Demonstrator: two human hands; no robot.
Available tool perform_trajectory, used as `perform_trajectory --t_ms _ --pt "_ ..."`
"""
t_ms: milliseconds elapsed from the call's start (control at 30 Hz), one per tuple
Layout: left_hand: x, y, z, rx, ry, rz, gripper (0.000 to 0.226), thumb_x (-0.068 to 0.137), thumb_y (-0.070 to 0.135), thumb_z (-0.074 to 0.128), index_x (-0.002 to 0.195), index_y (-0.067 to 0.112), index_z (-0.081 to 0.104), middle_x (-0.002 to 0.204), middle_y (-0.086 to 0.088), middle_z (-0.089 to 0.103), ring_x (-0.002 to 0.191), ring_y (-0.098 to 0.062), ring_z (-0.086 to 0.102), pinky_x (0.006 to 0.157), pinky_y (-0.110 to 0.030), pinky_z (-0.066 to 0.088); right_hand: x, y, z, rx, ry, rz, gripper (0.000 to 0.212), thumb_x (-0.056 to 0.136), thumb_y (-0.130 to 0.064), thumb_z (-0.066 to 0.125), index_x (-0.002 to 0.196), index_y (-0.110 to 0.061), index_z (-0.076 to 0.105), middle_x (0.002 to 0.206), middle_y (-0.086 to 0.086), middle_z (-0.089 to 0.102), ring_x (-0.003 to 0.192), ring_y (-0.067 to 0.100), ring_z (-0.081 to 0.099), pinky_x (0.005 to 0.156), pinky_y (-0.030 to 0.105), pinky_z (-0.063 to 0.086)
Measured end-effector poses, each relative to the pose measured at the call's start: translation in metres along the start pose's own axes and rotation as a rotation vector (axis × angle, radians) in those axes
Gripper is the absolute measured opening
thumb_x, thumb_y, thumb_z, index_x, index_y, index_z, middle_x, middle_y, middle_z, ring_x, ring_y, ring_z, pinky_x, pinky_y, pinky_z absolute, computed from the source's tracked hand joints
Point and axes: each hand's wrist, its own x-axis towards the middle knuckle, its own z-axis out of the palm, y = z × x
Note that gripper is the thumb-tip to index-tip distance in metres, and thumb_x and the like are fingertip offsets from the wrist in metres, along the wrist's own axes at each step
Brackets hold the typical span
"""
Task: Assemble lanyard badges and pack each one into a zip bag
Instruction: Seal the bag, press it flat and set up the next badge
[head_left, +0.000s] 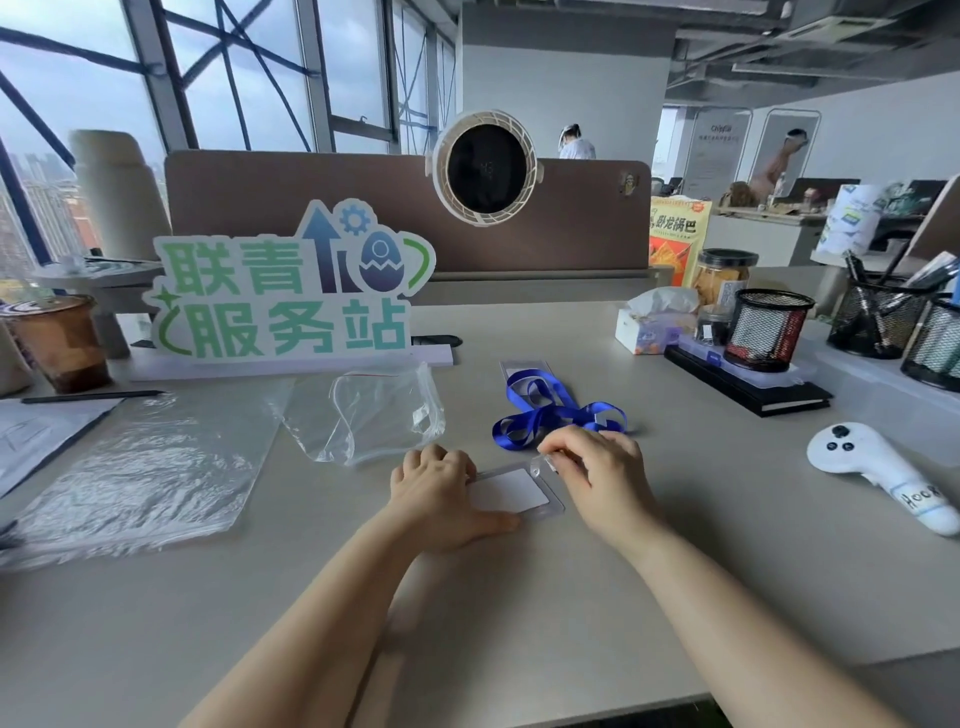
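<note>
Pinning the clear plastic badge holder with its white card (511, 491) flat on the grey desk (519, 597), the left hand (441, 493) steadies it while the right hand (597, 467) pinches the blue ribbon lanyard's (545, 410) clip at the holder's slot; the crumpled clear zip bag (363, 410) waits nearby.

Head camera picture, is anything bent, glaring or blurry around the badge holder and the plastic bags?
Head view: wide-angle bending curves the window frames and desk edges; soft daylight puts pale sheen on the zip bag and flat plastic sheet; the clear badge holder and blue lanyard read slightly soft; shadows are faint.
</note>
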Motion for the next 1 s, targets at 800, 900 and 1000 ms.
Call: perform_trajectory --t_ms 800,900,1000 --pt "-0.003 0.007 -0.004 -0.098 0.385 0.207 0.038 0.082 0.064 0.051 0.110 0.039 0.060 0.107 0.015 0.055 0.108 -0.012 0.046 0.089 -0.026 0.032 0.009 -0.008 0.006 0.146 0.054 -0.143 0.021 0.087 -0.023 0.058 0.100 -0.017 0.073 0.091 -0.004 0.065 0.077 0.015 0.062 0.073 0.034 0.046" --pt "0.000 0.003 -0.007 -0.216 0.408 0.253 0.022 0.082 0.052 0.062 0.099 0.038 0.067 0.088 0.020 0.055 0.093 -0.011 0.052 0.080 -0.025 0.037 0.009 -0.010 0.005 0.185 0.049 -0.068 0.017 0.083 -0.018 0.062 0.097 -0.015 0.070 0.094 -0.011 0.065 0.086 0.007 0.062 0.076 0.031 0.048" --pt "0.000 -0.001 -0.012 -0.363 0.407 0.273 0.013 0.080 0.038 0.071 0.091 0.033 0.073 0.077 0.019 0.054 0.073 -0.004 0.049 0.071 -0.025 0.041 0.009 -0.010 0.000 0.257 0.079 0.018 0.016 0.083 -0.022 0.060 0.093 -0.015 0.071 0.088 -0.019 0.064 0.083 -0.001 0.060 0.073 0.023 0.048"
